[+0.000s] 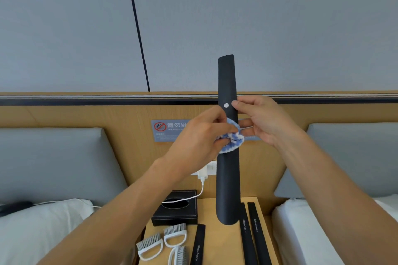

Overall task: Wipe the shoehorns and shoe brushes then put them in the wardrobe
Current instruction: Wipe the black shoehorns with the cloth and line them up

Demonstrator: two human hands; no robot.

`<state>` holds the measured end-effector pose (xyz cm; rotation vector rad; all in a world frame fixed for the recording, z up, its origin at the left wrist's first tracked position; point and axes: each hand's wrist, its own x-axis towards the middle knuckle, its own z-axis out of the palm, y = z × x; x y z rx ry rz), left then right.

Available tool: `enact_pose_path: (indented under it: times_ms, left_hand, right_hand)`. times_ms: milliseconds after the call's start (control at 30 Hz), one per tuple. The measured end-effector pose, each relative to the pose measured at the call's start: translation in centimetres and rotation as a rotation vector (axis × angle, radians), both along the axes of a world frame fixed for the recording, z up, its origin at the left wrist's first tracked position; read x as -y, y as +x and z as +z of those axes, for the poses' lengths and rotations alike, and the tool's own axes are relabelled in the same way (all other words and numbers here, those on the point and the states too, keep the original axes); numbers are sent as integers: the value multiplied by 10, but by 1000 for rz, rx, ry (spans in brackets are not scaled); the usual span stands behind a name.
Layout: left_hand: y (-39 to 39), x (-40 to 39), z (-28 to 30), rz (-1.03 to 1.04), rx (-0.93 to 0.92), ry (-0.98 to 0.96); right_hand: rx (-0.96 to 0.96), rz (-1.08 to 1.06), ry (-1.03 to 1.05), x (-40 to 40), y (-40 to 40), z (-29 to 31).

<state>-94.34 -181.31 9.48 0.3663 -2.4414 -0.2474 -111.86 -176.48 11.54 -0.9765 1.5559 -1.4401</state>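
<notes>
I see the right hand (pixel 261 120) pinching a black shoehorn (pixel 228 142) upright mid-air, thumb tip next to its silver rivet, fingers mostly hidden behind the blade. Left hand (pixel 200 135) grips a blue/white cloth (pixel 233 139) bunched against the shoehorn just below the rivet; fingertips are buried in the cloth, so can't make out exact contact. Shoehorn's lower end hangs over the tabletop (pixel 217 208); can't tell if it touches.

On the tabletop: two shoehorns (pixel 253 234) side by side at right, a third (pixel 198 245) nearer centre, all cut off by frame bottom. Three white shoe brushes (pixel 163 243) w/ grey bristles at left, the frontmost partly cropped. Black tissue box (pixel 175 207) behind them. No-smoking sign (pixel 165 130) on the headboard is half hidden by the left hand.
</notes>
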Motion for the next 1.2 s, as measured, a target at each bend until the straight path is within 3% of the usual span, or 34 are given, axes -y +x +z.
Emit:
enact_pose_path:
  times_ms: [333, 767, 1200]
  left_hand:
    - [18, -19, -17, -49, 38, 3]
    - [47, -33, -54, -105, 105, 36]
    - [15, -8, -16, 18, -49, 76]
  right_hand:
    - [186, -130, -102, 4, -18, 9]
    - [263, -205, -135, 1, -37, 9]
    - [198, 76, -24, -14, 7, -35]
